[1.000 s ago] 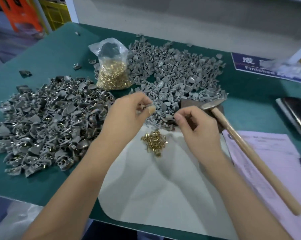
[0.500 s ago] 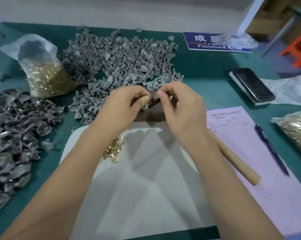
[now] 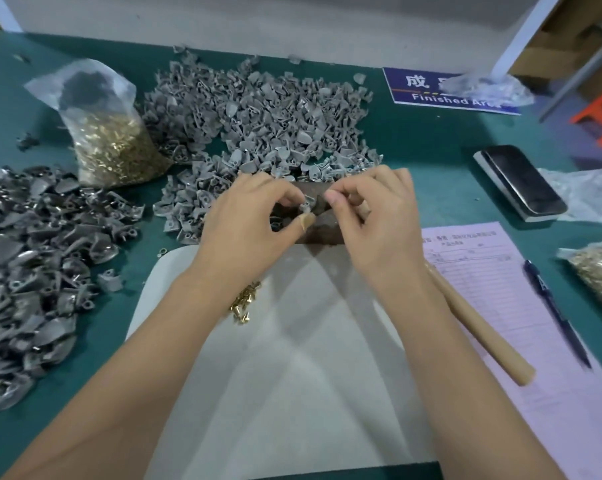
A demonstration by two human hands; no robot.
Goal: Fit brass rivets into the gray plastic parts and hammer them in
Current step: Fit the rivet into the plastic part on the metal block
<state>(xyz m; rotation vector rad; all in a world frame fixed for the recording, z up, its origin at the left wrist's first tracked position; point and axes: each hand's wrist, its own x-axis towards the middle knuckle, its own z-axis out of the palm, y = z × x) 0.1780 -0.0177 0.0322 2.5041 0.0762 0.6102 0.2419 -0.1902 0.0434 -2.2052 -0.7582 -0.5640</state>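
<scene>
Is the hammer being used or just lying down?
Lying down. The hammer rests flat, its wooden handle across the pink paper. Neither hand grips it: the left hand and right hand pinch a small gray part.

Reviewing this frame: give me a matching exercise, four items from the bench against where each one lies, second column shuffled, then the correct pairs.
Items
1. loose brass rivets
2. phone
3. pen
4. hammer handle

Places
A. on the pink form's right part
B. on the green mat, far right, beyond the form
C. on the white sheet, beside the left forearm
D. along the seam between white sheet and pink form, under the right forearm

Pairs: 1-C, 2-B, 3-A, 4-D
</scene>
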